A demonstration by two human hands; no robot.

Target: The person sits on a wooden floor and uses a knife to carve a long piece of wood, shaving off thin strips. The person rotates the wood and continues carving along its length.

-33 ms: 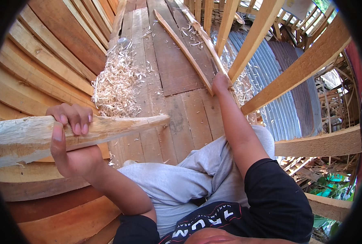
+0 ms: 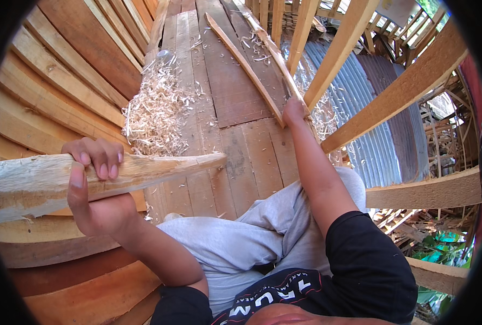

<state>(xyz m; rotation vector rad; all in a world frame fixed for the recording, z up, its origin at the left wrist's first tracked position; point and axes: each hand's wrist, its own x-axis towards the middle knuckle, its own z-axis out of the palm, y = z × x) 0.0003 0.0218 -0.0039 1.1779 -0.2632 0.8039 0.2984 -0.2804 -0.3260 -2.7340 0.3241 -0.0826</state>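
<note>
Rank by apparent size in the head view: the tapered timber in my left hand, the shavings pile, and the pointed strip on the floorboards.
1. Tapered timber; its nearness to the camera helps.
2. Shavings pile.
3. Pointed strip: long, but thin, so smallest in area.

The only readable print is on the front of the wearer's black T-shirt [image 2: 372,260]. A row of large white capital letters [image 2: 260,304] runs slantwise across it, partly hidden towards the collar edge. Beside that row, on the side nearer the shirt's bottom hem, stands a line of much smaller white capitals [image 2: 272,286], and a thin red wavy outline [image 2: 320,280] borders the lettering.
</note>
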